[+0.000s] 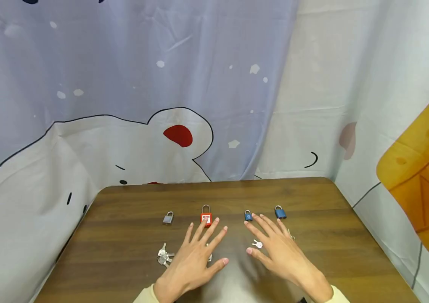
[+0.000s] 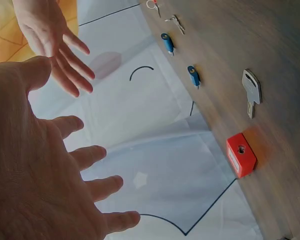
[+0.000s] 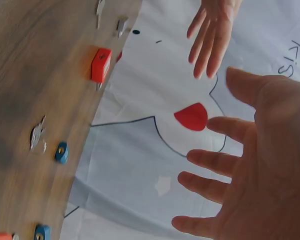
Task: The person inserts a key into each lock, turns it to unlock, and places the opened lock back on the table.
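Observation:
Both hands hover over the table with fingers spread and hold nothing. My left hand (image 1: 195, 263) is in front of a red padlock (image 1: 206, 219); beside it lies a bunch of silver keys (image 1: 164, 255). A key (image 2: 251, 90), partly hidden by that hand in the head view, lies in front of the red padlock. My right hand (image 1: 284, 254) is near a small blue padlock (image 1: 248, 216) and a larger blue padlock (image 1: 280, 212). Silver keys (image 1: 258, 244) lie by its fingers. A small grey padlock (image 1: 168, 218) sits farther left. More keys are mostly hidden behind the right hand.
The brown wooden table (image 1: 123, 227) has rounded back corners. A printed curtain (image 1: 131, 75) hangs right behind it and along its sides. The padlocks stand in a row toward the back, with keys nearer the front.

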Available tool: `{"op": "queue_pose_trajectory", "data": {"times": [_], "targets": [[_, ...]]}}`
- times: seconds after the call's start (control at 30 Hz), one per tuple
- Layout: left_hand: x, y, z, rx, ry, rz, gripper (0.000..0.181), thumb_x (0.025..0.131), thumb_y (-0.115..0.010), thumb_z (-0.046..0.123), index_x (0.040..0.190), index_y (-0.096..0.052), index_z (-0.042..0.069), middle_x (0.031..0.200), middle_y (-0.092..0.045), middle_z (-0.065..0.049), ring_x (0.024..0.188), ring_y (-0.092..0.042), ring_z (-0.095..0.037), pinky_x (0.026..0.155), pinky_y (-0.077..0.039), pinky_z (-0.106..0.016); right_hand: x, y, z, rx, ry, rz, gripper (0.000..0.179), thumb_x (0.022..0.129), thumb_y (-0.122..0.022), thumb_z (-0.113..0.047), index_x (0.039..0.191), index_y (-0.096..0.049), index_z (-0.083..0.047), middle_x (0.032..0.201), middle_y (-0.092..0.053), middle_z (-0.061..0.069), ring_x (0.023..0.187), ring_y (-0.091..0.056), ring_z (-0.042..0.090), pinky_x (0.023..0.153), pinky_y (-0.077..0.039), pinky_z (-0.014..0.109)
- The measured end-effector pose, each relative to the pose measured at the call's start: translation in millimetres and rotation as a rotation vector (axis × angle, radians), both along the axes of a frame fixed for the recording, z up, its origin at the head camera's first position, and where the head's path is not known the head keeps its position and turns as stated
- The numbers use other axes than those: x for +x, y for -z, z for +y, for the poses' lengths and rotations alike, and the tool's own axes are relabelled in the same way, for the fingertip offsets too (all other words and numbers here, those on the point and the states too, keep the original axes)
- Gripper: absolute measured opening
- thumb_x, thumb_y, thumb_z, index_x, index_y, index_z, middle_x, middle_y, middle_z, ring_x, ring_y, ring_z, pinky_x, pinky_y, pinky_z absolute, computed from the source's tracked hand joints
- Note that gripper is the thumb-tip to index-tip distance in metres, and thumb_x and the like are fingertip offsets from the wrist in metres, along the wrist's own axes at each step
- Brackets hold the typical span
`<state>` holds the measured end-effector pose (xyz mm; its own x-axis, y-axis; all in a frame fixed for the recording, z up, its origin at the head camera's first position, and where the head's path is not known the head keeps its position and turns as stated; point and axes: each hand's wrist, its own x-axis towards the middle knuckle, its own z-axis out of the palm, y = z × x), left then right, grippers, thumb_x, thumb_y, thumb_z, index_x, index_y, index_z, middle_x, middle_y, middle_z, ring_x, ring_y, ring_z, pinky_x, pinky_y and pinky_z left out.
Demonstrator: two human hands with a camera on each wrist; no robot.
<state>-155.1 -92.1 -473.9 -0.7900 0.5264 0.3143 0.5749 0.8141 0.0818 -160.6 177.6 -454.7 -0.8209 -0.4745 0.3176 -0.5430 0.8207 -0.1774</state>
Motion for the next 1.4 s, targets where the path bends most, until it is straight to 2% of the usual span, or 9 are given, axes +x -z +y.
{"op": "queue_pose_trajectory", "data": {"times": [0.17, 0.33, 0.5, 0.73, 1.0, 1.27, 1.4], "targets": [[-0.3, -1.7, 2.0, -0.021, -0.003, 0.008, 0.07, 0.096, -0.033, 0.068, 0.155, -0.026, 0.032, 0.166, -0.015, 0.004, 0.151, -0.022, -0.034, 0.119, -0.02, -0.061, -5.4, -3.3, 15.3, -0.016, 0.041, 0.054, 0.066, 0.091, -0.065, -0.048, 0.148, -0.044, -0.023, 0.155, -0.041, 0.006, 0.142, -0.04, 0.033, 0.113, -0.028, 0.064], [1.1, -2.1, 3.2, -0.027, 0.0, 0.001, 0.07, 0.096, -0.031, 0.069, 0.156, -0.023, 0.033, 0.166, -0.013, 0.004, 0.151, -0.022, -0.034, 0.12, -0.019, -0.06, -8.6, -1.3, 33.9, -0.02, 0.082, 0.051, 0.064, 0.091, -0.065, -0.046, 0.147, -0.046, -0.021, 0.153, -0.044, 0.009, 0.14, -0.042, 0.035, 0.111, -0.029, 0.065], [0.3, -2.4, 4.2, -0.017, 0.016, -0.007, 0.071, 0.096, -0.032, 0.069, 0.157, -0.013, 0.036, 0.167, -0.01, 0.006, 0.152, -0.018, -0.032, 0.121, -0.015, -0.059, -16.7, 3.2, 50.1, -0.026, 0.123, 0.025, 0.063, 0.092, -0.064, -0.044, 0.147, -0.046, -0.019, 0.152, -0.045, 0.01, 0.139, -0.042, 0.036, 0.11, -0.028, 0.066], [-1.3, -3.5, 3.3, -0.009, 0.018, -0.011, 0.071, 0.096, -0.028, 0.07, 0.157, -0.019, 0.034, 0.166, -0.013, 0.005, 0.152, -0.018, -0.033, 0.12, -0.016, -0.06, -30.4, 8.5, 65.4, -0.032, 0.155, -0.01, 0.06, 0.094, -0.063, -0.044, 0.145, -0.048, -0.016, 0.148, -0.048, 0.012, 0.135, -0.046, 0.037, 0.107, -0.031, 0.068], [-1.9, -2.1, 1.2, -0.017, 0.01, -0.024, 0.072, 0.095, -0.034, 0.069, 0.156, -0.018, 0.035, 0.167, -0.012, 0.005, 0.151, -0.017, -0.038, 0.12, -0.02, -0.06, -43.1, 16.9, 77.9, -0.011, 0.231, -0.052, 0.058, 0.091, -0.068, -0.04, 0.141, -0.051, -0.015, 0.139, -0.056, 0.014, 0.125, -0.054, 0.039, 0.09, -0.041, 0.058], [-3.4, -0.3, 0.4, -0.023, 0.027, -0.041, 0.072, 0.095, -0.03, 0.072, 0.156, -0.022, 0.034, 0.166, -0.015, 0.003, 0.15, -0.022, -0.038, 0.119, -0.022, -0.059, -60.6, 25.0, 89.7, 0.076, 0.269, -0.127, 0.052, 0.089, -0.07, -0.041, 0.126, -0.062, -0.005, 0.12, -0.068, 0.015, 0.109, -0.064, 0.038, 0.084, -0.048, 0.057], [-4.3, 2.2, 0.7, -0.027, 0.038, -0.057, 0.072, 0.095, -0.038, 0.069, 0.156, -0.022, 0.034, 0.166, -0.014, 0.002, 0.15, -0.022, -0.038, 0.119, -0.023, -0.06, -68.0, 32.1, 95.2, 0.095, 0.308, -0.201, 0.045, 0.088, -0.07, -0.041, 0.114, -0.066, -0.005, 0.106, -0.07, 0.009, 0.094, -0.068, 0.032, 0.074, -0.054, 0.053]]}}
